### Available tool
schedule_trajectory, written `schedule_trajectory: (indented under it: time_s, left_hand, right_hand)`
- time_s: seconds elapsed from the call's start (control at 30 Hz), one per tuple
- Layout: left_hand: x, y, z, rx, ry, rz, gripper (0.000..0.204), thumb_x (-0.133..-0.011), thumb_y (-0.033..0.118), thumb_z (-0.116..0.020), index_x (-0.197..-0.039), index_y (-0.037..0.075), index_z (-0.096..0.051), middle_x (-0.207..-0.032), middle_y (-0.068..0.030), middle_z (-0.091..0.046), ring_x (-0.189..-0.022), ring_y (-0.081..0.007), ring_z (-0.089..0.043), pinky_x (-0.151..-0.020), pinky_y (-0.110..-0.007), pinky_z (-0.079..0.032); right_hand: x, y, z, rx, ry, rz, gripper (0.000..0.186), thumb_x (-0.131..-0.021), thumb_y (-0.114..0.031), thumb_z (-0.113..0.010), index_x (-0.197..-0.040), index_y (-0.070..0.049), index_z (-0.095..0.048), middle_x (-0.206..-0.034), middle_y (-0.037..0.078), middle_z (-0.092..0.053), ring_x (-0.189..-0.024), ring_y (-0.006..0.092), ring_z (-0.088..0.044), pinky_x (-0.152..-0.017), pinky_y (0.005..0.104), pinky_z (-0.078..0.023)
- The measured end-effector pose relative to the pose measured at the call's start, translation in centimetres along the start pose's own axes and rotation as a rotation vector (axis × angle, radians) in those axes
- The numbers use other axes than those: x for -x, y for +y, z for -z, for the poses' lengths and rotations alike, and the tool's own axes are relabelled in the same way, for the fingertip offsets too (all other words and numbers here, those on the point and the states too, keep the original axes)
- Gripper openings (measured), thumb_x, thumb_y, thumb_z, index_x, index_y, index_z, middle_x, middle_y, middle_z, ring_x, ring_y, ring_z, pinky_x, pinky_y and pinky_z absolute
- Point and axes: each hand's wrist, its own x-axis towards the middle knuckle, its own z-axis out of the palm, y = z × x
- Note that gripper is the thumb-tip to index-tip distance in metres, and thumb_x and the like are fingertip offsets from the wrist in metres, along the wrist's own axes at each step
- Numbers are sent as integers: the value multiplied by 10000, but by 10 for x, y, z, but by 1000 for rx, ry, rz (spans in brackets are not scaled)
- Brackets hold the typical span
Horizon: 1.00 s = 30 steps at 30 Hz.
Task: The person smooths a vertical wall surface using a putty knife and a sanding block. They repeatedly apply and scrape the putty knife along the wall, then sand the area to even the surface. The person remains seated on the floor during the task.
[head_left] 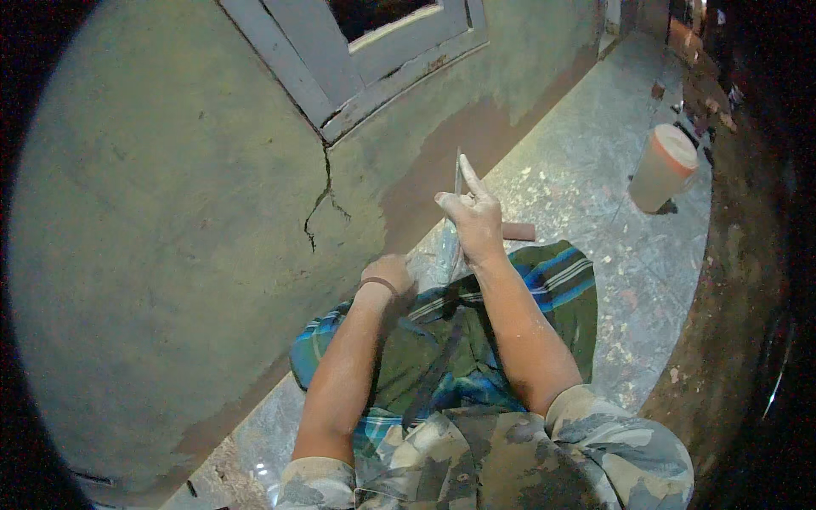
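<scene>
Okay, your right hand [478, 219] pinches a thin flat tool [458, 180]; your left hand [389, 272], near the wall [170, 221]: can't tell its grip.

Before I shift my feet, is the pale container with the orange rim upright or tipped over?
Upright: the pale container stands on its base on the floor, its orange-rimmed top facing up.

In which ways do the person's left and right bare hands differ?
The left hand wears a thin brown wristband; the right hand wears none. The right hand grips a thin, flat, pale tool with its index finger extended, while the left hand looks curled, its fingertips hidden. Both are bare.
</scene>
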Motion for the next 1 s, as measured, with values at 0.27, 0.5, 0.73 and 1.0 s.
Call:
schedule_trajectory:
  time_s: [0.27, 0.5, 0.73, 1.0]
  left_hand:
    - [28, -8, -17, 1572, 49, -262, 527, -1094, 402, -378, -1482, 53, -449, -1109, -101, -674, -754, -168, -664, -688, -315, -560]
    - [51, -30, -41, 1658, 327, 27, 553, -1077, 330, -416, -1508, -15, -383, -1332, -87, -582, -1170, -169, -579, -966, -304, -473]
    - [44, -35, -48, 823, 628, 93, 471, -1095, 269, -386, -1375, -73, -549, -1304, -263, -640, -1154, -374, -643, -978, -385, -473]
    - [43, -31, -44, 836, 647, 94, 472, -1095, 273, -403, -1409, -50, -542, -1257, -189, -679, -1039, -213, -650, -907, -325, -496]
  right_hand:
    - [-15, 118, -44, 193, -73, -118, 796, -838, -105, -708, -1564, -45, -386, -908, 51, -689, -767, 80, -571, -737, 248, -503]
    - [15, 160, -94, 308, -165, -48, 792, -851, -106, -674, -1563, 8, -345, -809, 86, -640, -721, 81, -540, -702, 265, -504]
    - [11, 172, -99, 387, -153, 8, 830, -815, -92, -661, -1563, 31, -322, -716, 72, -605, -667, 100, -524, -655, 277, -495]
    - [4, 153, -100, 360, -214, -123, 822, -816, -101, -660, -1551, 48, -323, -1092, 203, -601, -984, 213, -527, -885, 329, -455]
